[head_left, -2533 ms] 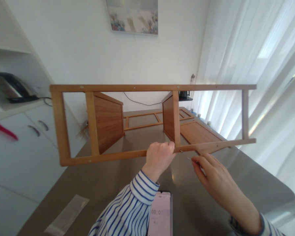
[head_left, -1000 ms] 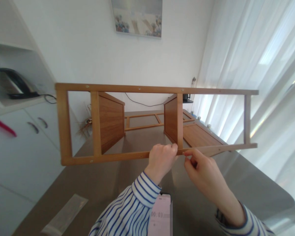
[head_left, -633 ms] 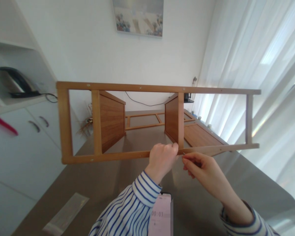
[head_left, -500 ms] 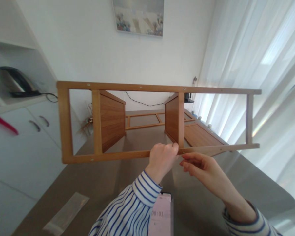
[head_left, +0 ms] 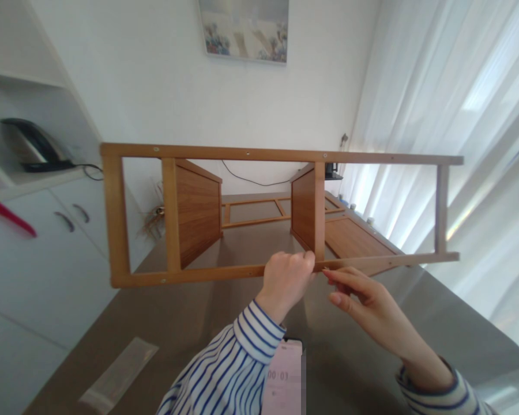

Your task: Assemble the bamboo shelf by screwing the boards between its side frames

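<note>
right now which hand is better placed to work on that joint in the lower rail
Right, probably: the right hand is open, fingertips at the lower rail beside the joint. The left hand is closed around that rail, steadying the wooden frame.

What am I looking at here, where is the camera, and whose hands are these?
There is no machine: a person works with bare hands. The one camera sits on their head, looking forward and down, so the striped sleeves enter from the bottom edge. The left hand is closed around the lower rail of a wooden frame, held upright over the grey table, with two panels attached behind it. The right hand has its fingertips at that rail beside the left; whether it pinches anything small cannot be told. On the table lie a flat wooden panel, a second frame, a clear plastic bag and, nearest, a phone showing a timer.
</note>
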A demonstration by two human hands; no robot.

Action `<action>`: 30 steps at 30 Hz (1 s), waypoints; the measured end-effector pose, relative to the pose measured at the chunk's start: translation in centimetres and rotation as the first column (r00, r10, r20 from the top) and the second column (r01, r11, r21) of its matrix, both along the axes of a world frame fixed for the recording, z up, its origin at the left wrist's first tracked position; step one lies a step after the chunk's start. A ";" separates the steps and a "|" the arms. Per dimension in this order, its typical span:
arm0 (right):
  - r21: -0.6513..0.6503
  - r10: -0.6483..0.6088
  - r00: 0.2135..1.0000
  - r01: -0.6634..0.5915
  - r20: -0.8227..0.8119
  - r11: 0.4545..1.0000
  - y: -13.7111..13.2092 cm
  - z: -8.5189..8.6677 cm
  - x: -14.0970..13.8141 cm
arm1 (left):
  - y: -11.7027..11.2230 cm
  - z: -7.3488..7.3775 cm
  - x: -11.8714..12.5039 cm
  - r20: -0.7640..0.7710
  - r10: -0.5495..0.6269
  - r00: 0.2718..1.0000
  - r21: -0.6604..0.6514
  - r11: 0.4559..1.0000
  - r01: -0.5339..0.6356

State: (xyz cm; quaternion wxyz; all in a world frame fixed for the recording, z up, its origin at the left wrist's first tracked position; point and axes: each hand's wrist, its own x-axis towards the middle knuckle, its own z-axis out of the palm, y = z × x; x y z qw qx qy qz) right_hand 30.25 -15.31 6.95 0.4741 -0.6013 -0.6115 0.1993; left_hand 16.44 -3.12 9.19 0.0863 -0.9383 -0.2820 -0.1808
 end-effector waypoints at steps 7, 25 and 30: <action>0.286 -0.006 0.995 -0.022 0.097 0.958 -0.3 -0.9 0.2 | 0.0 0.1 0.0 0.005 0.006 1.000 0.004 1.000 -0.006; 0.363 -0.227 0.900 0.085 0.371 0.928 -0.4 -0.1 -0.1 | 0.1 -0.2 0.1 0.010 -0.009 1.000 0.019 1.000 0.009; 0.359 -0.288 0.901 0.165 0.323 0.919 -0.4 -0.2 -0.8 | 0.1 -0.2 0.1 0.014 -0.003 1.000 0.029 1.000 0.003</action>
